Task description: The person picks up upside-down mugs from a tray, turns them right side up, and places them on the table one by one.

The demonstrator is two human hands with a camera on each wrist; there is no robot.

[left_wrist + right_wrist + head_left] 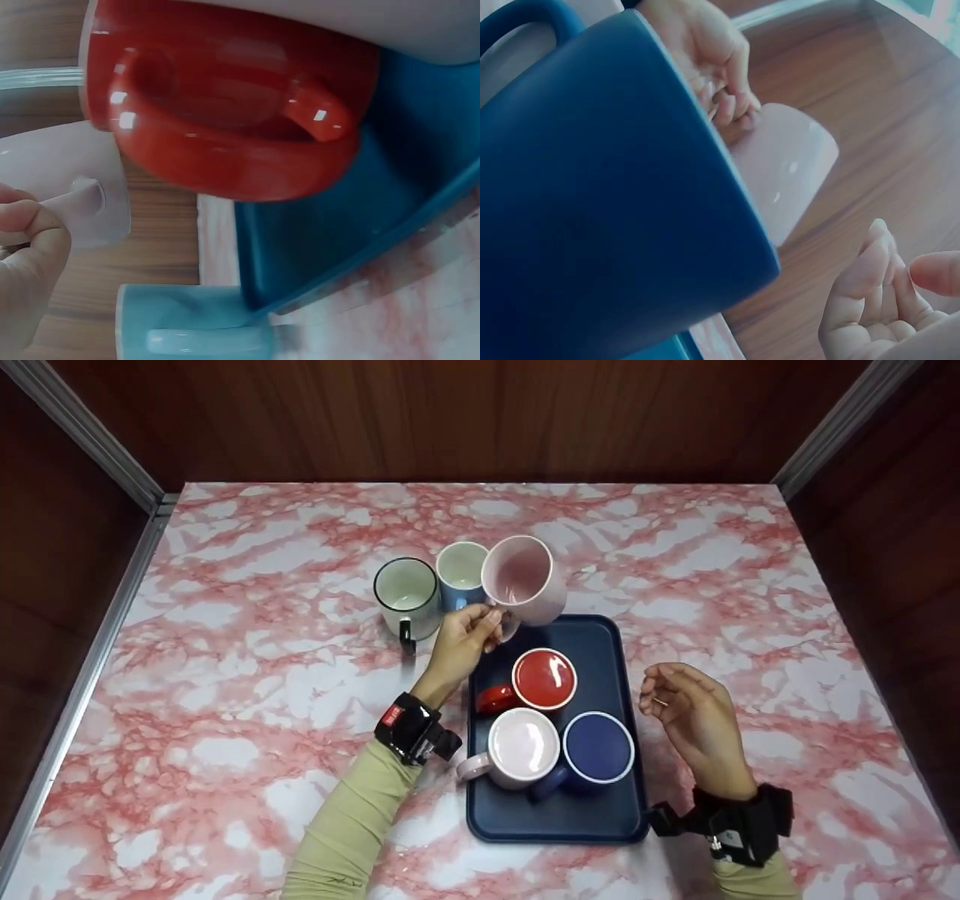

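Note:
In the head view my left hand [459, 649] pinches the handle of a pink mug [551, 592], which is mouth up above the tray's far edge. The left wrist view shows fingers and thumb on that handle [75, 202]. My right hand [697, 720] is to the right of the tray, fingers loosely bent, holding nothing; the right wrist view shows the same hand [885, 307]. On the dark blue tray [555, 821] a red mug [545, 679], a pale pink mug [523, 746] and a blue mug [598, 746] stand upside down.
Left of the held mug, a light blue mug [461, 574] and a white mug with a black rim and handle [409, 600] stand mouth up on the marbled table [225, 660]. Wooden panels [480, 420] enclose the back and sides.

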